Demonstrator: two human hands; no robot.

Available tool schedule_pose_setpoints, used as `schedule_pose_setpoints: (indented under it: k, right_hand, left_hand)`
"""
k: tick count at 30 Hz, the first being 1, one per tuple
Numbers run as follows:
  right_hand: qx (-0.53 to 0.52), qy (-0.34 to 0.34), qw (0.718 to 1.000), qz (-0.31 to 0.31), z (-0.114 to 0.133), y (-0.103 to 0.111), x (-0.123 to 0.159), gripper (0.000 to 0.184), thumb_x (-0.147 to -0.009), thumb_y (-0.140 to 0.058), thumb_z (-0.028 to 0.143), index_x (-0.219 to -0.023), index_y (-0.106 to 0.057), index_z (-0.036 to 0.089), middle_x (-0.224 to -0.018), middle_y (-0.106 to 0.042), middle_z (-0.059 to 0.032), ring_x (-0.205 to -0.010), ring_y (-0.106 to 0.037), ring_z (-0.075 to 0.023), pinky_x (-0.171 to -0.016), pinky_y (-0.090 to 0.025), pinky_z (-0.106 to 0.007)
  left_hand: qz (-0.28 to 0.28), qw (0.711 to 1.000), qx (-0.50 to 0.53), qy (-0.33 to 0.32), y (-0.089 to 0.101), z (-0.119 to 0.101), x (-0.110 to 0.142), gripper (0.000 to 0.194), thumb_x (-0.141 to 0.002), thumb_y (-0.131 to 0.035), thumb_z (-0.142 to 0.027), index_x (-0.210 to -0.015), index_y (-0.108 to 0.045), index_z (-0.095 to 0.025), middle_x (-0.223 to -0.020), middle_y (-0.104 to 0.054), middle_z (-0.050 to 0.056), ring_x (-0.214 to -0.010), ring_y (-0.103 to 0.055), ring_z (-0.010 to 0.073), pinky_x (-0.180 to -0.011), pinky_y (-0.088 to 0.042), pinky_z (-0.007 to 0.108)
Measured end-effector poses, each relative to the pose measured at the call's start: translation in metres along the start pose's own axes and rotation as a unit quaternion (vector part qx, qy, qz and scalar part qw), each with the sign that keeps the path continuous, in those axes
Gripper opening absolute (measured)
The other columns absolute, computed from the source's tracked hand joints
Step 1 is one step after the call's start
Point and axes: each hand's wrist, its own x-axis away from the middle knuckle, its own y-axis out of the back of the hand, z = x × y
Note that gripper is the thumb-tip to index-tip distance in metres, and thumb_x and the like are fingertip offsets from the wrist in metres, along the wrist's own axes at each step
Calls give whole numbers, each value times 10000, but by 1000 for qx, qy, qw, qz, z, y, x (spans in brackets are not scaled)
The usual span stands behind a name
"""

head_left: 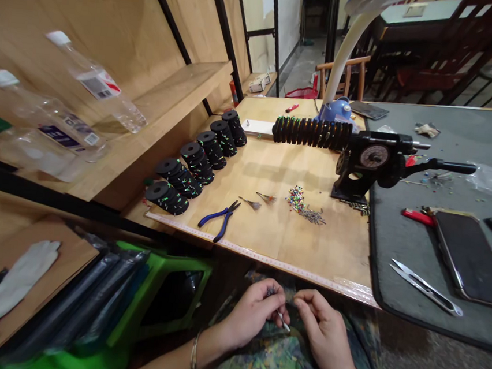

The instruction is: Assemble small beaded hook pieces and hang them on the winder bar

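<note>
Saw both hands close together above the patterned cloth (272, 361) of the lap, at the near side of the wooden tabletop (273, 170). Found the left hand (253, 310) curled around a slim pale-tipped tool (284, 323), with the tip pointing down toward the right hand (326, 325). Recorded thumb and forefinger of the right hand as pinched narrow; could not tell the fine item, if any, between them.

On the tabletop, noted blue-handled pliers (220, 222) near left, two small tufted bundles (250, 203) just beyond, then coloured beads (295, 198) beside small metal pieces (314, 216). Logged stacked black spools (167, 197) at far left and a hand-cranked winder (373, 156) at far right, with black discs (312, 133) along its shaft. On the grey mat (429, 129) to the right, logged tweezers (427, 288) beside a phone (474, 258).

Judged a loss into the cloth folds the main risk, from a loosened pinch on something so small. Suspected a pricked right fingertip possible from a slip of the tool. Rated scattered beads a lesser risk, from a sleeve or forearm brushing the pile.
</note>
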Motion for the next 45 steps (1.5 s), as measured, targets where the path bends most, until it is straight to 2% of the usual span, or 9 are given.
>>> schedule_pose_setpoints:
  k: [5, 7, 15, 21, 26, 29, 36, 45]
  right_hand:
    - [6, -29, 1000, 8, -5, -1, 0, 266, -819, -581, 428, -851, -666, 179, -445, -407, 84, -415, -372, -111, -427, -292, -219]
    - [2, -42, 999, 17, -5, -1, 0, 266, -800, -597, 425, -839, -676, 173, -450, -385, 88, -427, -348, -108, -437, -281, -220]
    - [-54, -62, 996, 24, 0, -3, -2, 298, -785, -618, 459, -703, -682, 180, -531, -569, 21, -465, -453, -121, -473, -373, -224]
    - [-57, -75, 995, 23, 1, -2, -2, 289, -778, -604, 454, -690, -656, 184, -545, -562, 25, -482, -462, -127, -489, -372, -230]
    - [-50, -96, 993, 39, 3, -4, -2, 310, -768, -584, 455, -820, -663, 159, -485, -465, 65, -442, -355, -108, -468, -295, -231]
    - [-57, -104, 992, 37, 4, -6, -3, 345, -754, -607, 472, -872, -672, 155, -453, -428, 82, -429, -348, -107, -461, -296, -231]
    - [-124, -113, 985, 40, 12, -9, -6, 358, -751, -633, 530, -778, -647, 174, -529, -633, 8, -460, -507, -129, -474, -394, -235]
    - [-192, -127, 972, 46, 12, -13, -6, 367, -752, -642, 557, -735, -585, 194, -529, -635, 3, -494, -565, -159, -500, -422, -262]
  left_hand:
    - [-13, 998, -49, -38, 0, -4, 2, 256, -786, -597, -396, -743, -515, -157, -604, -593, -8, -543, -544, 117, -569, -434, 249]
    - [-13, 996, -65, -58, 0, -4, 2, 268, -798, -591, -410, -744, -511, -160, -610, -573, -16, -544, -536, 115, -573, -433, 252]
    - [-16, 998, -22, -61, 0, 1, 0, 297, -798, -601, -441, -753, -484, -173, -623, -564, -18, -574, -566, 131, -563, -448, 255]
    - [-20, 998, -22, -60, 0, 2, 1, 284, -814, -589, -430, -763, -486, -170, -625, -580, -10, -571, -560, 125, -568, -443, 252]
    - [-25, 997, -26, -71, 0, 2, 1, 276, -812, -592, -420, -756, -486, -171, -654, -543, -24, -569, -542, 116, -562, -448, 253]
    - [-26, 996, -47, -73, 1, 3, 1, 268, -823, -580, -412, -762, -486, -169, -644, -544, -24, -556, -531, 111, -563, -443, 253]
    - [-9, 995, -61, -82, 0, 4, 2, 275, -837, -571, -426, -769, -484, -175, -631, -555, -22, -556, -526, 111, -569, -436, 253]
    - [-6, 998, -23, -64, -3, 3, 1, 320, -807, -604, -471, -768, -472, -182, -649, -526, -39, -552, -515, 102, -561, -435, 245]
